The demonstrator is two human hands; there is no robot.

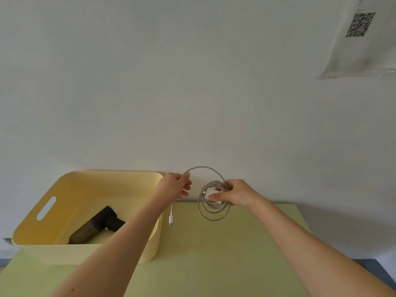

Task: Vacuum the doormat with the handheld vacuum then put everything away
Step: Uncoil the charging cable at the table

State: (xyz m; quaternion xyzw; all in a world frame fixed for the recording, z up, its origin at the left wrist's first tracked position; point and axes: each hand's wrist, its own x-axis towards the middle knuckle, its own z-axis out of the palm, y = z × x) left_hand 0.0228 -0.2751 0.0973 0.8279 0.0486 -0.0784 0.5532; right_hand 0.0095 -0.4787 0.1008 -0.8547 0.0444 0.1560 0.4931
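Note:
A black handheld vacuum (94, 227) lies inside a pale yellow bin (64, 183) on the left of a green table (214, 254). My right hand (237, 192) grips a white charger block with several loops of grey cable (211, 213) coiled around it. My left hand (175, 185) pinches the loose end of the same cable, which arcs over to the coil. A white plug (171, 219) dangles below my left hand, just right of the bin. No doormat is in view.
A plain white wall rises directly behind the table. A white sheet with a QR code (360, 24) hangs at the upper right. The table's right edge drops to a dark floor.

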